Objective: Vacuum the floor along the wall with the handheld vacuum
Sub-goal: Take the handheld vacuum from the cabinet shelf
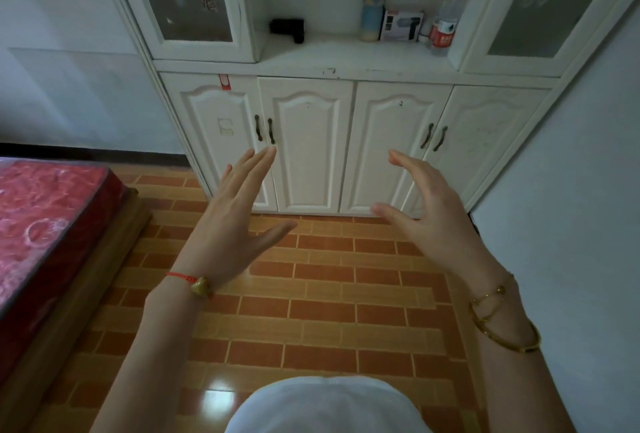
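Note:
A small black handheld vacuum (289,28) lies on the white cabinet's open shelf (311,54), at its left side. Both my hands are held out in front of me above the floor, well below that shelf. My left hand (235,210) has straight, spread fingers and holds nothing. My right hand (426,204) has relaxed, slightly bent fingers and is empty too. The orange brick-pattern tiled floor (322,294) runs up to the cabinet base, to the white wall on the right (571,190) and to the wall at the back left.
On the shelf's right side stand a blue bottle (372,9), a small box (401,25) and a red-capped plastic bottle (445,20). A bed with a red mattress (38,224) fills the left. The cabinet's lower doors (308,145) are shut.

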